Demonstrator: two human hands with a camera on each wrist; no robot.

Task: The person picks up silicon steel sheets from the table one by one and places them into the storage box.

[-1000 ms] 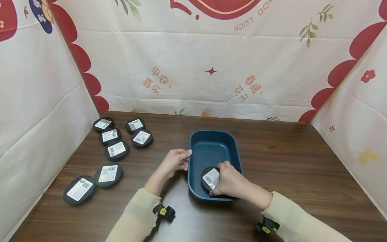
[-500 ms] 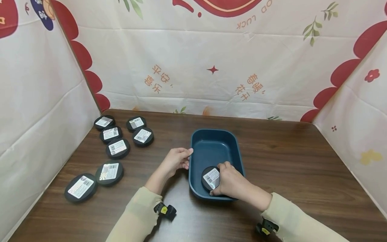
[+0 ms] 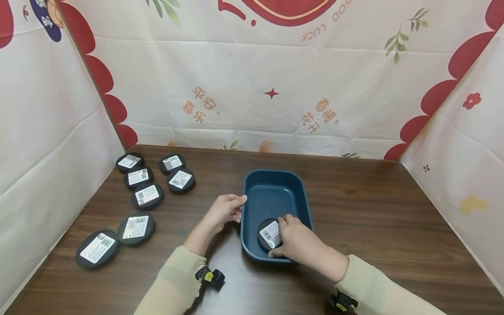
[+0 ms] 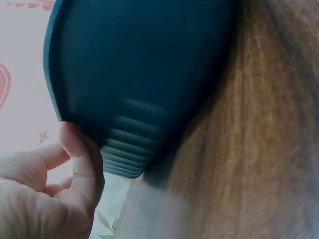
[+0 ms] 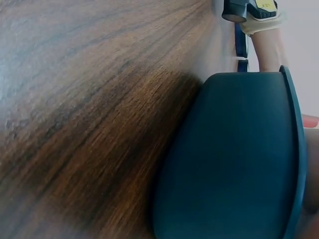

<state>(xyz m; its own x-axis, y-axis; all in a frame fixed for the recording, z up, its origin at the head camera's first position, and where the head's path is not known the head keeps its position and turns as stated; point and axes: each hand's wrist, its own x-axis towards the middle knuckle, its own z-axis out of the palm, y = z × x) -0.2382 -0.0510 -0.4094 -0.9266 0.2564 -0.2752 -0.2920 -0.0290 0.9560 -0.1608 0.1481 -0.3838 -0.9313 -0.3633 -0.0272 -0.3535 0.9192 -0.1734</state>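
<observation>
Seven white-labelled black discs (image 3: 147, 197) lie on the left of the brown table (image 3: 366, 205), strung from near to far. An eighth disc (image 3: 269, 235) sits in the near end of the blue tray (image 3: 271, 197). Right hand (image 3: 302, 243) has got that one gripped, left hand (image 3: 224, 212) just pinches the tray's left rim.

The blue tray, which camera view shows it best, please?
The head view, because most of the blue tray, inside and rim, is visible despite the right hand. Both wrist views show only its outer wall and rim, cropped.
</observation>
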